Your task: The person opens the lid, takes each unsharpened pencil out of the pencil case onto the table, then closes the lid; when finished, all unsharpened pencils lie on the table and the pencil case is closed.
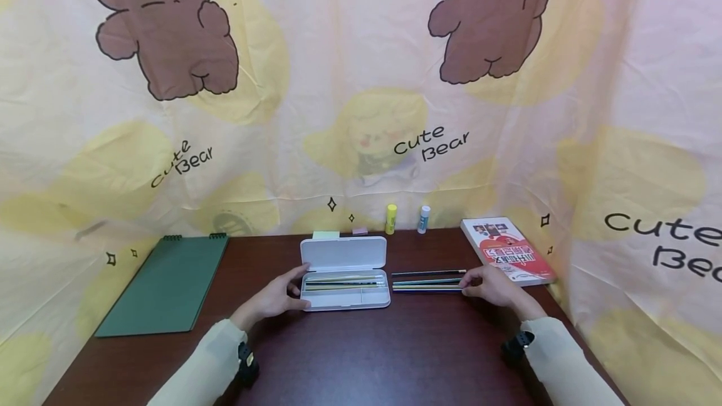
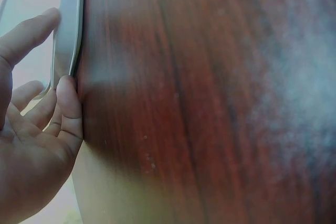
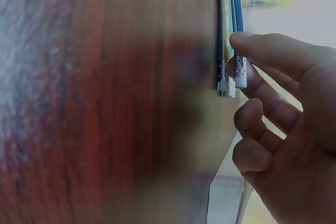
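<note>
A white pencil case [image 1: 333, 302] stands with its lid [image 1: 344, 254] raised and several pencils [image 1: 341, 284] lying inside. My left hand [image 1: 276, 295] grips its left end, thumb at the front corner and fingers toward the hinge. The left wrist view shows fingertips [image 2: 68, 93] against the case's side. To the right of the case, several pencils [image 1: 425, 287] lie side by side on the table. My right hand [image 1: 492, 285] pinches a blue pencil [image 3: 238, 9] near its eraser end between thumb and index finger, other pencils close beside it.
A green spiral pad [image 1: 163, 284] lies at the left. Behind the case are a pale green sticky pad [image 1: 326, 235], a yellow glue stick [image 1: 390, 219] and a white-and-blue glue stick [image 1: 423, 219]. A red-and-white book [image 1: 510, 249] lies beyond my right hand. A bear-print curtain [image 1: 316, 80] surrounds the table.
</note>
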Demonstrator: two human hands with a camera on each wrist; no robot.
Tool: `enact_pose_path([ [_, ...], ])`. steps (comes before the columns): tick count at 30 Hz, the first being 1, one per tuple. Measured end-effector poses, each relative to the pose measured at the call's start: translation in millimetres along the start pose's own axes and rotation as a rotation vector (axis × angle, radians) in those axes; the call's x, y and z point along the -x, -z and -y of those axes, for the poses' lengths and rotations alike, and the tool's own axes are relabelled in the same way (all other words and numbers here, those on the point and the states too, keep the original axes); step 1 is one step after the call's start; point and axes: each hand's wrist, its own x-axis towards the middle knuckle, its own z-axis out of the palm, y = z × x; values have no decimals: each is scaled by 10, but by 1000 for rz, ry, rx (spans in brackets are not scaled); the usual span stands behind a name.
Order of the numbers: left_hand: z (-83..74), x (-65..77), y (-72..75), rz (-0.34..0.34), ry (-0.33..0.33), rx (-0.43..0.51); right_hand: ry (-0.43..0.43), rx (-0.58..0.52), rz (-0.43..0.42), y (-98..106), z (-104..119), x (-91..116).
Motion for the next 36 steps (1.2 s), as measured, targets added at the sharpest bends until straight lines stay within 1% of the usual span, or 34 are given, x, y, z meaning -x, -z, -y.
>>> enact_pose_path([
  [8, 22, -2, 2, 8, -13, 3, -32, 21, -8, -17, 7, -33],
  [17, 24, -8, 3, 7, -5, 14, -29, 10, -19, -42, -1, -75],
  [22, 23, -7, 5, 7, -7, 9, -21, -9, -19, -39, 35, -76],
  [29, 17, -8, 12, 6, -3, 5, 1, -30, -18, -61, 168, -132],
  [36, 20, 11, 8, 1, -13, 4, 48, -20, -13, -109, 414, -223],
])
